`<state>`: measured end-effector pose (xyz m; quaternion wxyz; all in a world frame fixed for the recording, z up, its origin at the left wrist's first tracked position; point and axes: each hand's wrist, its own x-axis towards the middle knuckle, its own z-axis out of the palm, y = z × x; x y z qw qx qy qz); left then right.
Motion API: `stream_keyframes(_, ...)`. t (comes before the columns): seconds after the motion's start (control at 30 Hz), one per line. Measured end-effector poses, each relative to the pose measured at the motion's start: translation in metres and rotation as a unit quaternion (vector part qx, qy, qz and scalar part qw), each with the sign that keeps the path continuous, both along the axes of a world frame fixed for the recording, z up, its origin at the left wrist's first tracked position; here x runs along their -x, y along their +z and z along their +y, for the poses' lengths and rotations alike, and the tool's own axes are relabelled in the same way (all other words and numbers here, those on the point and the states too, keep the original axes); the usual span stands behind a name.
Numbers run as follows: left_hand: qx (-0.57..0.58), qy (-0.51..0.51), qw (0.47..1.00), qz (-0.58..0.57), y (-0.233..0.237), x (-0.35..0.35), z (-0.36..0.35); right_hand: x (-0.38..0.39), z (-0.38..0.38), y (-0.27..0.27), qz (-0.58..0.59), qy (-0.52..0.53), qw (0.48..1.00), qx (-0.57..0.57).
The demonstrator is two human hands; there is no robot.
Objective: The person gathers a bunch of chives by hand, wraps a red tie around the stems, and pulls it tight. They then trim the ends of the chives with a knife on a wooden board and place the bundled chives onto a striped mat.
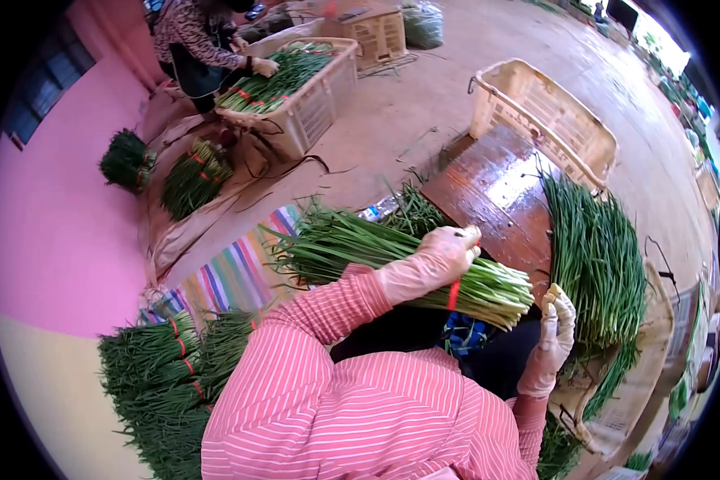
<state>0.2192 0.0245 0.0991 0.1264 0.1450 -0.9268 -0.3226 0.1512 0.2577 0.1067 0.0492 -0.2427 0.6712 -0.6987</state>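
A thick bundle of long green stalks (360, 248) lies across my lap, its pale ends pointing right. A red band (454, 294) goes round it near those ends. My left hand (448, 254), in a pale glove, is closed on the top of the bundle beside the band. Just right of the pale ends, my right hand (558, 320) is raised, also gloved, with its fingers bent upward; whether it holds anything thin is too small to tell. Loose green stalks (596, 264) are heaped beyond it, next to a wet brown board (496, 200).
An upright crate (552, 120) stands behind the board. At the left are banded bundles (156, 360) and a striped mat (240, 272). Further back, a person (196, 48) reaches into a crate (320, 116) of bundles. More bundles (196, 180) lie by the pink wall.
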Motion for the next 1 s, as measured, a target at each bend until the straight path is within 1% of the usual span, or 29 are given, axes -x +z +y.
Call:
stream_keyframes(0.03, -0.01, -0.003, 1.0, -0.008, -0.001, 0.002, 0.001, -0.005, -0.006, 0.006, -0.005, 0.0, 0.999, 0.033)
stream_keyframes(0.07, -0.016, 0.002, 1.0, -0.022, 0.001, 0.002, 0.002, -0.005, -0.008, 0.003, 0.089, -0.006, 0.995, -0.034)
stream_keyframes(0.1, -0.014, 0.002, 1.0, -0.024, 0.002, 0.002, 0.002, -0.009, -0.01, 0.009, 0.189, -0.011, 0.978, -0.085)
stream_keyframes(0.13, -0.012, 0.001, 1.0, -0.026, 0.003, 0.002, 0.003, -0.012, -0.013, 0.014, 0.287, -0.017, 0.948, -0.134)
stream_keyframes(0.17, -0.013, 0.003, 1.0, -0.027, 0.002, 0.002, 0.002, -0.01, -0.015, 0.008, 0.31, -0.015, 0.943, -0.123)
stream_keyframes(0.2, -0.012, 0.001, 1.0, -0.007, 0.0, 0.002, 0.001, -0.009, -0.018, 0.004, 0.298, -0.014, 0.947, -0.117)
stream_keyframes(0.27, -0.009, -0.001, 1.0, -0.005, 0.0, 0.0, 0.0, -0.006, -0.018, -0.004, 0.261, -0.016, 0.956, -0.13)
stream_keyframes(0.4, 0.015, 0.02, 1.0, -0.009, -0.005, 0.003, 0.004, -0.008, -0.017, -0.009, 0.236, -0.036, 0.959, -0.15)
stream_keyframes(0.43, 0.021, 0.029, 0.999, 0.015, -0.01, 0.004, 0.006, -0.006, -0.015, -0.009, 0.27, -0.044, 0.946, -0.172)
stream_keyframes(0.47, 0.025, 0.04, 0.999, -0.007, -0.014, 0.007, 0.009, -0.005, -0.015, -0.008, 0.303, -0.052, 0.932, -0.194)
stream_keyframes(0.5, 0.023, 0.043, 0.999, 0.01, -0.02, 0.009, 0.01, -0.006, -0.015, -0.001, 0.338, -0.051, 0.909, -0.24)
stream_keyframes(0.53, 0.021, 0.045, 0.998, 0.027, -0.025, 0.01, 0.01, -0.008, -0.016, 0.004, 0.341, -0.049, 0.908, -0.239)
stream_keyframes(0.6, 0.034, 0.053, 0.997, 0.049, -0.029, 0.01, 0.012, -0.012, -0.018, 0.008, 0.405, -0.076, 0.866, -0.284)
stream_keyframes(0.67, 0.047, 0.06, 0.995, 0.07, -0.027, 0.009, 0.014, -0.01, -0.017, 0.002, 0.398, -0.069, 0.871, -0.281)
stream_keyframes(0.73, 0.049, 0.066, 0.995, 0.051, -0.024, 0.009, 0.018, -0.008, -0.016, -0.003, 0.381, -0.065, 0.881, -0.274)
stream_keyframes(0.77, 0.044, 0.074, 0.993, 0.086, -0.034, 0.012, 0.02, -0.009, -0.015, -0.003, 0.386, -0.061, 0.878, -0.276)
stream_keyframes(0.8, 0.045, 0.075, 0.992, 0.087, -0.031, 0.01, 0.02, -0.009, -0.015, -0.004, 0.387, -0.06, 0.878, -0.275)
stream_keyframes(0.87, 0.062, 0.062, 0.993, 0.079, -0.022, 0.005, 0.021, -0.011, -0.013, -0.008, 0.263, -0.02, 0.943, -0.202)
stream_keyframes(0.9, 0.061, 0.066, 0.994, 0.06, -0.019, 0.005, 0.023, -0.011, -0.011, -0.011, 0.213, -0.009, 0.959, -0.185)
stream_keyframes(0.93, 0.061, 0.066, 0.994, 0.062, -0.02, 0.005, 0.023, -0.01, -0.011, -0.01, 0.215, -0.009, 0.959, -0.185)
stream_keyframes(1.0, 0.06, 0.066, 0.994, 0.069, -0.024, 0.005, 0.024, -0.012, -0.012, -0.009, 0.116, -0.007, 0.978, -0.173)
